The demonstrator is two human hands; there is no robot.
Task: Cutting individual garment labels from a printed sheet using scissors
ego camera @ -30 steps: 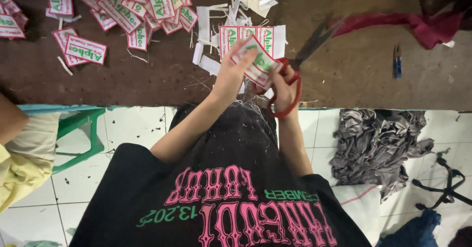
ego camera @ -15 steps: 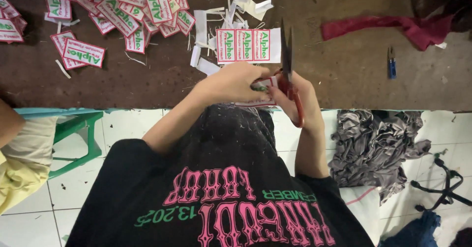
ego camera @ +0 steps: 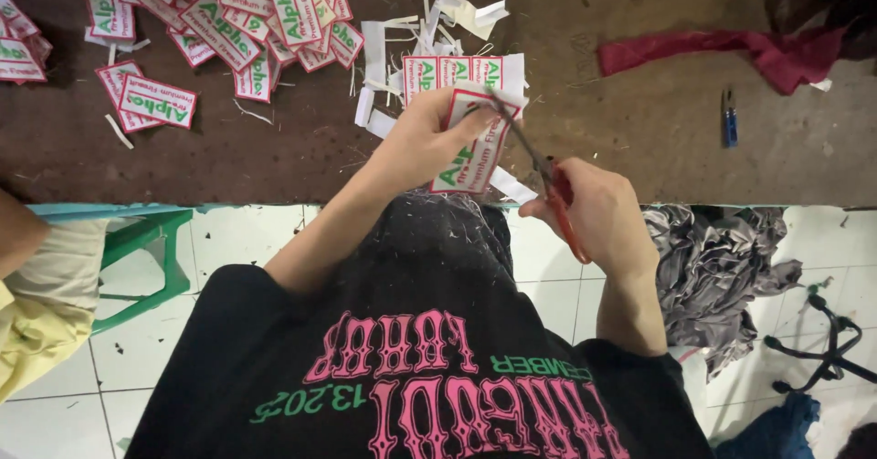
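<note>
The left hand [ego camera: 425, 139] pinched a white, red-bordered woven label [ego camera: 470, 148] taut while the right hand [ego camera: 594, 212] gripped red-handled scissors [ego camera: 548, 180], trimming its edge.

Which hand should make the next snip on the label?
Probably the right hand: it holds the red-handled scissors, whose blades already meet the label. The left hand pinches that label, so it seems better placed to steady it.
</note>
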